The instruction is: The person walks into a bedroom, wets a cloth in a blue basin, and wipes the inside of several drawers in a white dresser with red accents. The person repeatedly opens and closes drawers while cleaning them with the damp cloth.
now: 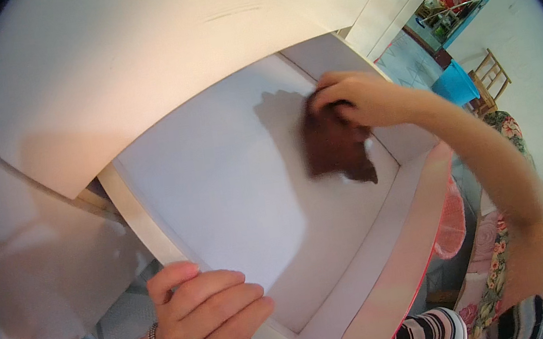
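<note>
A white drawer (222, 186) with a pink front panel is pulled out of a pale cabinet (132, 49). Inside it, near the far right side wall, my right hand (360, 98) grips a dark brown cloth (332, 143), slightly blurred, which hangs over the drawer bottom. A corner of the cloth points towards the front. My left hand (213, 316), with a beaded bracelet at the wrist, rests over the near left side wall of the drawer, fingers curled over its top edge.
Beyond the drawer on the right stand a blue bucket (454, 83) and a small wooden chair (491, 76). Floral fabric (497, 242) covers something at the right. A pink slipper-like item (451, 223) lies by the drawer front. A doorway opens at the upper right.
</note>
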`<state>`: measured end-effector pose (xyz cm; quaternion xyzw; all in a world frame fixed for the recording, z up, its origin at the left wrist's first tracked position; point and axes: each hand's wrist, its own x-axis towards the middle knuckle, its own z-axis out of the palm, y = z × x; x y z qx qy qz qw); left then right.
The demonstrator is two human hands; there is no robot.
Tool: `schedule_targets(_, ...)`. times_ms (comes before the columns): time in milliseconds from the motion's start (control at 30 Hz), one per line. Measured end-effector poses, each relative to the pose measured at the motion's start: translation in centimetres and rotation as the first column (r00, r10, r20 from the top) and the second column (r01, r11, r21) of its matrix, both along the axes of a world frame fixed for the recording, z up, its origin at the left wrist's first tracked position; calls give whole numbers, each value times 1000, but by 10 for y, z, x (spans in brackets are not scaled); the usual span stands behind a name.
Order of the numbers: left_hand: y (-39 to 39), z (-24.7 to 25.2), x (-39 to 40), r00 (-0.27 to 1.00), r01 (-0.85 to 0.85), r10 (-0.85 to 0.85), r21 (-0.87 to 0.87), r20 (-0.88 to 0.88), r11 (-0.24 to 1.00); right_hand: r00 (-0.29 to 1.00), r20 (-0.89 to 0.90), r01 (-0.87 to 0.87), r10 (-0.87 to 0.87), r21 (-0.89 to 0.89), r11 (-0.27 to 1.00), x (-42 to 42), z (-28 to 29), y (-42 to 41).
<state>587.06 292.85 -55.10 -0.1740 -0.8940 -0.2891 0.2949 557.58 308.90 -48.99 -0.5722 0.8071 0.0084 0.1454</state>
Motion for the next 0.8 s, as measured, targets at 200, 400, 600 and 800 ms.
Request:
schedule_targets(200, -5, -3, 4, 999, -50, 49, -158, -11, 986, 995, -15, -102, 103, 55, 993, 29, -62, 20)
schedule_targets(400, -2, -12, 1, 995, -79, 71, -117, -70, 990, 980, 178, -164, 93, 449, 878, 34, -14, 12)
schedule_targets(600, 1, -9, -1, 996, -48, 38, -136, -76, 990, 891, -454, -14, 18, 11, 1000, -30, -62, -34)
schedule_targets(800, -10, -5, 5, 997, -52, 39, -204, -69, 978, 954, -298, 98, -15, 265, 959, -9, -44, 17)
